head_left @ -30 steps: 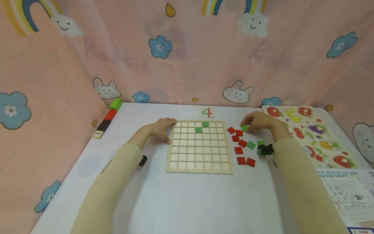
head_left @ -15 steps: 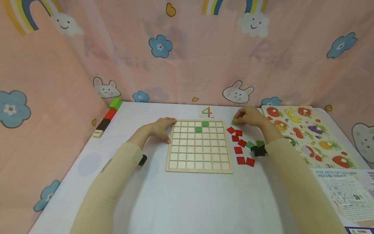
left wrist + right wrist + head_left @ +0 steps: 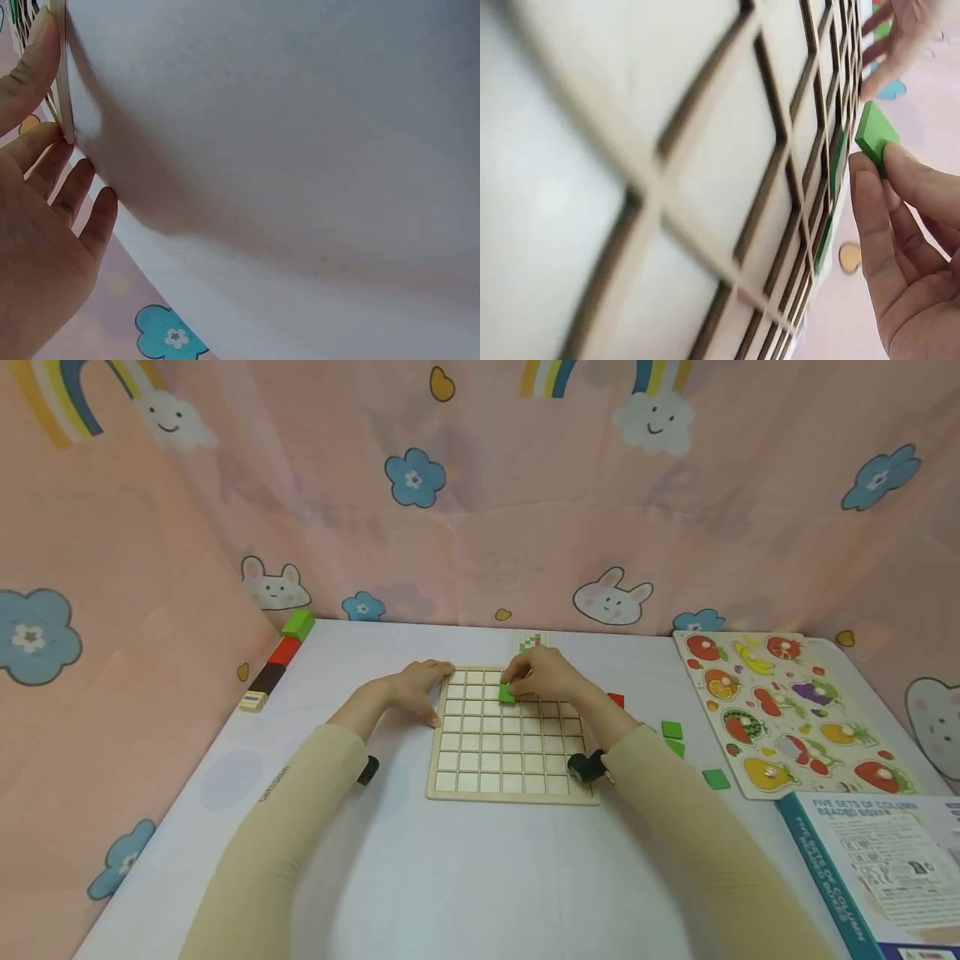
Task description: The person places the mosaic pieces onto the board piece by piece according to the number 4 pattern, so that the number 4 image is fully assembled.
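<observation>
- Right now the right hand [image 3: 543, 677] pinches a green tile [image 3: 875, 137] between thumb and fingertips, holding it over the upper rows of the wooden grid board [image 3: 512, 789].
- From the right wrist view, the tile is tilted on edge and not yet seated, just above the cells; two green tiles already sit in cells close beside it.
- Meanwhile the left hand [image 3: 414, 687] lies flat with straight fingers pressed against the board's left edge [image 3: 63, 82], holding nothing.
- Of the two hands, the right is the nearer to the open cells; the tile lies directly at its fingertips, toward the board's far side.
- Loose green tiles [image 3: 672, 729] and a red one [image 3: 616, 699] lie on the table [image 3: 480, 877] to the right, well apart from the hand.
</observation>
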Motion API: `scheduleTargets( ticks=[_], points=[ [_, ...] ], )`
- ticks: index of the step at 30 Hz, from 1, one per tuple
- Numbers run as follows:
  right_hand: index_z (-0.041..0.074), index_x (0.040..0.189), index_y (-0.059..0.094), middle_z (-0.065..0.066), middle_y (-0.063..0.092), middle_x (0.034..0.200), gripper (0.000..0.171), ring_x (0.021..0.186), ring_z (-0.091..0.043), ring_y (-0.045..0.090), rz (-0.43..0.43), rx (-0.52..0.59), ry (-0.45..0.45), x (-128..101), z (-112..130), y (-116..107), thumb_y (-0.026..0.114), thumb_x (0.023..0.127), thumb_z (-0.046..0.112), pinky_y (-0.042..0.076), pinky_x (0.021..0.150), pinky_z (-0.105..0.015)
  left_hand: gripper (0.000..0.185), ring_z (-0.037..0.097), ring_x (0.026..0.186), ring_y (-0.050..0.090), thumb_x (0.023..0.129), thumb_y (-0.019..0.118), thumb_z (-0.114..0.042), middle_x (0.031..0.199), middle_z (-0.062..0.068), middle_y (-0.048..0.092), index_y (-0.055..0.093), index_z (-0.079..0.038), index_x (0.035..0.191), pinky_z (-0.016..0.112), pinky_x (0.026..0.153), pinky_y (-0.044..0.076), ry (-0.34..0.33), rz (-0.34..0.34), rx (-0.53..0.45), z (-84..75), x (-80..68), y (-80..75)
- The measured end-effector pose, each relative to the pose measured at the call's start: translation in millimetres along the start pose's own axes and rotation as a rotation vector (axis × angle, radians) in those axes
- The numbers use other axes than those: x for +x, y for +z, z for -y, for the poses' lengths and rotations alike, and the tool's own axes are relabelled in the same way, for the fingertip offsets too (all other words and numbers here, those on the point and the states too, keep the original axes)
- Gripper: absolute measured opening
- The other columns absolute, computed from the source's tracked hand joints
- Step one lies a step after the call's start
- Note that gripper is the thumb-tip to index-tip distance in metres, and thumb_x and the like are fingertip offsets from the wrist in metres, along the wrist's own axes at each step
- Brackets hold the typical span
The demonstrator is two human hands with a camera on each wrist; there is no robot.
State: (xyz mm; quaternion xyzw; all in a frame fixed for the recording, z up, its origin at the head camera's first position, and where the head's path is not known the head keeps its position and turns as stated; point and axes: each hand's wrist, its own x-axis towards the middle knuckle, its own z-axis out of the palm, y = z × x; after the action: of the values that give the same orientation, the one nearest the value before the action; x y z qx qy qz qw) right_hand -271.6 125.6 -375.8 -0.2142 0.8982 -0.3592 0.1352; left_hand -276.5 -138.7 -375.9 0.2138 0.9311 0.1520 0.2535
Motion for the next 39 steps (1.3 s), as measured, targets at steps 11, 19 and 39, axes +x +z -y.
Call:
scheduleTargets(
  ticks=[11,19,39],
  points=[
    [0.009,0.087,0.075,-0.005,0.074,0.089,0.004,0.081,-0.015,0.064,0.023,-0.08,-0.012,8.4,17.5,23.3,0.077,0.084,0.01,0.053,0.074,-0.024,0.099,0.038,0.155,0.012,0.08,0.081,-0.018,0.168,0.009,0.016,0.021,-0.011,0.158,0.056,0.127,0.017,0.0,-0.004,0.009,1.7,0.4,-0.1],
    [0.009,0.098,0.076,-0.006,0.072,0.089,0.012,0.081,-0.017,0.063,0.042,-0.182,-0.08,1.5,14.6,10.3,0.071,0.088,0.01,0.053,0.072,-0.027,0.101,0.04,0.155,0.01,0.079,0.082,-0.018,0.168,0.01,0.016,0.021,-0.012,0.158,0.057,0.127,0.015,-0.004,-0.008,-0.009,2.5,0.6,1.1],
    [0.01,0.111,0.073,-0.006,0.05,0.089,0.043,0.089,-0.019,0.043,0.534,-0.067,0.377,-94.5,-105.9,-130.5,0.064,0.075,-0.012,0.034,0.054,-0.022,0.1,0.04,0.155,0.01,0.079,0.081,-0.019,0.168,0.009,0.016,0.021,-0.012,0.159,0.058,0.126,0.016,0.002,-0.012,-0.016,2.4,0.9,1.6]
  ],
)
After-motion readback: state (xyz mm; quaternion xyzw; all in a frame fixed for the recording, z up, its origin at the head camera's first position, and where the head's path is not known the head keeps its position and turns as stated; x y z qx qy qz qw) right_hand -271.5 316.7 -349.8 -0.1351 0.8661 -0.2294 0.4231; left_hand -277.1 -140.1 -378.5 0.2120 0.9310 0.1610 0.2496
